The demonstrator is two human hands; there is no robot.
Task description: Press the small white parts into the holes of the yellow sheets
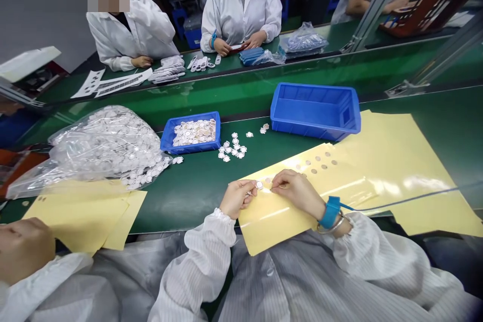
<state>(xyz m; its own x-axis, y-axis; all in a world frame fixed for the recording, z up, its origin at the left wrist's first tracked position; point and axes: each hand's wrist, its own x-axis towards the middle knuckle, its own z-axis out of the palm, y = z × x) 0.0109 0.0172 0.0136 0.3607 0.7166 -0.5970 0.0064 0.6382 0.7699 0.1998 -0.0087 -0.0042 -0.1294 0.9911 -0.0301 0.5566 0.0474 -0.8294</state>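
My left hand and my right hand meet over the near edge of a yellow backing sheet. Both pinch a small white round sticker between the fingertips. The right wrist wears a blue strap with a cord. Several loose white round pieces lie on the green table just beyond my hands. A small blue tray holds many more of them.
A larger blue bin stands behind the yellow sheets. A clear bag of round pieces lies at left, with more yellow sheets below it. Another person's hand is at the lower left. People in white coats work across the table.
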